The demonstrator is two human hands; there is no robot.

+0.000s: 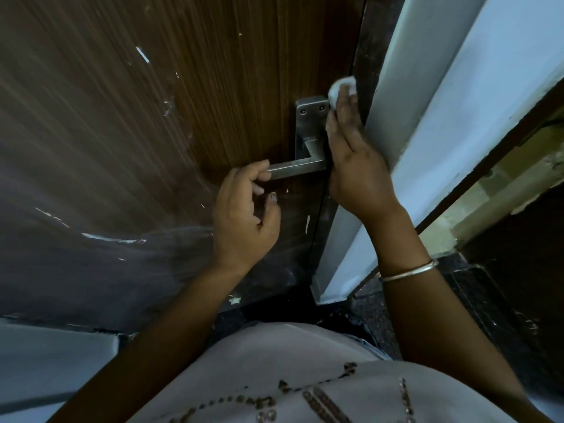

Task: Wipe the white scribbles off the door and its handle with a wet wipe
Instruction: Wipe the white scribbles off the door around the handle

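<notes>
A dark brown wood-grain door [152, 117] fills the left and centre. White scribbles [110, 238] streak its lower left, with smaller marks higher up and below the handle. A steel lever handle [300, 167] hangs from its plate [309, 117] near the door's right edge. My left hand [244, 218] curls its fingers around the lever's free end. My right hand [354, 166] presses a crumpled white wet wipe [340, 87] flat against the door edge, beside the top right corner of the handle plate.
A pale blue-white door frame [457, 117] runs diagonally just right of my right hand. Dark speckled floor [476, 294] lies below it. A pale wall surface [45, 361] sits at the lower left. A bangle circles my right wrist.
</notes>
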